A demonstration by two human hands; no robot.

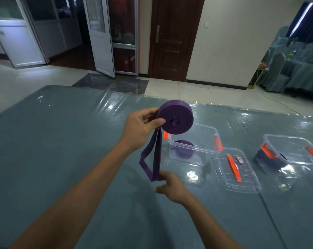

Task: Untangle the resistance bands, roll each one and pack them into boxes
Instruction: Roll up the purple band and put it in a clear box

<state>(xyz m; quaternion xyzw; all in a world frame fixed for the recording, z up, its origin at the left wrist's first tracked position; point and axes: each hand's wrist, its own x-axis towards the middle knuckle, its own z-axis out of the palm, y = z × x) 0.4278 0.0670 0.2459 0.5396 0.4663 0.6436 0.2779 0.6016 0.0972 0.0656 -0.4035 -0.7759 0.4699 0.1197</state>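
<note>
My left hand (pixel 143 125) holds a purple resistance band (pixel 175 119) above the table, thumb pressed on the face of its rolled coil. The band's loose end hangs down in a loop. My right hand (pixel 172 186) pinches that tail at its bottom, slightly blurred. Just behind the coil stands a clear plastic box (pixel 206 141) with orange latches, open, holding another rolled purple band (pixel 184 150). A second clear box (pixel 296 153) at the right holds a dark rolled band (pixel 270 159).
A clear lid (pixel 236 169) with an orange handle lies flat between the two boxes. The table (pixel 62 141) has a grey-blue cloth under shiny transparent film. Beyond its far edge are tiled floor, doors, and covered chairs at the right.
</note>
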